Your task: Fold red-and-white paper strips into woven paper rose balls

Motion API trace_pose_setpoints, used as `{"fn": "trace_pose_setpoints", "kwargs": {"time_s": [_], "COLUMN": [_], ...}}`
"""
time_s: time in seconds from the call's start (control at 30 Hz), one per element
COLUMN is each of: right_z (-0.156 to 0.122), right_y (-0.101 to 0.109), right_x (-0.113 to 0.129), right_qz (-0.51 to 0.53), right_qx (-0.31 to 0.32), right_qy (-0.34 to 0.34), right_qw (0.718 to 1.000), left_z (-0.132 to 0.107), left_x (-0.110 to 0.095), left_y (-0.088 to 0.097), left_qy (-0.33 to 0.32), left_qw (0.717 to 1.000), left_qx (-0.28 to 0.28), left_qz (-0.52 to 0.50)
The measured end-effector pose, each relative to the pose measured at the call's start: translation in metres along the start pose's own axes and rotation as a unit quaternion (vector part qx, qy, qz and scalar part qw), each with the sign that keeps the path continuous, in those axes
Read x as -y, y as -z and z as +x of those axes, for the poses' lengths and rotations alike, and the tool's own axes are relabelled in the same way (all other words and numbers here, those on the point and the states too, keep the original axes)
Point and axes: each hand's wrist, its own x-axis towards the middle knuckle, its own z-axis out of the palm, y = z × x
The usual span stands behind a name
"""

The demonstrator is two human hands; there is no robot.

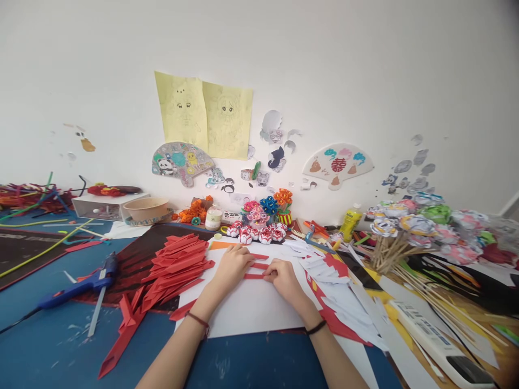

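Note:
Over a white sheet of paper [235, 313], my left hand [232, 266] has its fingers bent together at the left end of a red paper strip [260, 266]. My right hand [284, 278] pinches the same strip at its other end, thumb and forefinger together. Two more red strips lie close by, one just above and one just below it; the fingertips partly cover them. Left of my left hand is a heaped pile of folded red paper strips [176, 265]. Folded white paper pieces [330, 281] are spread to the right of my right hand.
A blue glue gun [83, 286] lies at the left on the blue table mat [243, 362]. Paper flowers [257, 233] stand at the back, near a yellow bottle [350, 222]. Stick-stemmed flowers [421, 224] and a white device with a display [438, 343] are at the right.

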Motion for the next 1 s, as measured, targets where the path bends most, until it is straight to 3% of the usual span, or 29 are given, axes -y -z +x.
{"fn": "trace_pose_setpoints", "kwargs": {"time_s": [0.13, 0.47, 1.0], "right_z": [0.001, 0.001, -0.003], "right_y": [-0.001, -0.005, -0.009], "right_x": [-0.002, -0.004, 0.001], "right_qz": [-0.01, -0.037, -0.083], "right_qx": [-0.003, -0.007, -0.007], "right_qy": [0.007, -0.004, -0.04], "right_qw": [1.0, 0.999, 0.996], "left_z": [0.005, 0.011, 0.004], "left_x": [-0.001, 0.003, 0.0], "left_y": [-0.009, -0.023, -0.006], "left_qy": [-0.004, 0.0, -0.048], "left_qw": [0.999, 0.997, 0.99], "left_qx": [0.036, 0.057, 0.097], "left_qz": [-0.017, -0.055, -0.091]}}
